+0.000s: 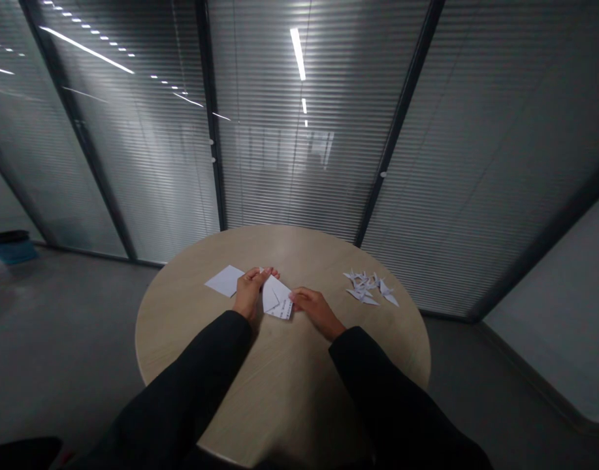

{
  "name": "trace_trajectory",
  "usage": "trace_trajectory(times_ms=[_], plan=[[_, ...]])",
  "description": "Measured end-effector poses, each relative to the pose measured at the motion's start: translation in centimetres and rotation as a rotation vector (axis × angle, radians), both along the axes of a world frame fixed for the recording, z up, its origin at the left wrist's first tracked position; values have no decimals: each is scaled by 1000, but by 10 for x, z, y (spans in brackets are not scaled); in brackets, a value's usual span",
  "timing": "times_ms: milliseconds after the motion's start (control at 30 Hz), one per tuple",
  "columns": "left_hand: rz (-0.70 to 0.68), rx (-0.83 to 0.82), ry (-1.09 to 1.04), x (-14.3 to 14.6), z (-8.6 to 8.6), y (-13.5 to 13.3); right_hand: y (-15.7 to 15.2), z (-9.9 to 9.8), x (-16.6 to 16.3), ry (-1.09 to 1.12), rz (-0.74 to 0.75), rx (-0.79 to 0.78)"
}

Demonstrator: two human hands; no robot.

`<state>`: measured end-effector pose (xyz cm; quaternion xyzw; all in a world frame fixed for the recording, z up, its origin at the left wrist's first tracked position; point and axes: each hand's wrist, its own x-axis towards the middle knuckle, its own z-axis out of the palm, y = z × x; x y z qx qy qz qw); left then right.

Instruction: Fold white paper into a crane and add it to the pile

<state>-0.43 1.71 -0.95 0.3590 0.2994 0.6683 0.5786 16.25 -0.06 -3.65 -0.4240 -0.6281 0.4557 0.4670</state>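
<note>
Between my hands is a partly folded sheet of white paper (277, 298), with printed characters showing along its lower edge. My left hand (250, 292) grips its upper left side, fingers curled behind the paper. At its right corner, my right hand (315, 308) pinches the edge between thumb and fingers. Just left of my left hand, flat white paper (225, 281) lies on the table, its right end partly covered by that hand. Several folded white paper cranes (364, 287) sit in a loose cluster on the right side of the table.
The round wooden table (181, 333) stands before a glass partition with blinds (289, 176). A white wall (558, 307) rises at the right. On the floor at far left is a blue bin (12, 248) with a dark rim.
</note>
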Motion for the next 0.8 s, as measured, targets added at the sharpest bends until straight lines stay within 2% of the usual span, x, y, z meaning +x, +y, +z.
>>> trace_trajectory(times_ms=[133, 300, 600, 800], plan=[[-30, 32, 90, 1, -1, 0, 0, 0, 0, -16, -42, 60], [40, 56, 218, -5, 0, 2, 2, -1, 3, 83, -77, 15], [100, 29, 310, -12, 0, 6, 6, -1, 6, 16, -102, 65], [146, 46, 313, -16, 3, 3, 3, 1, 4, 99, -129, 57]])
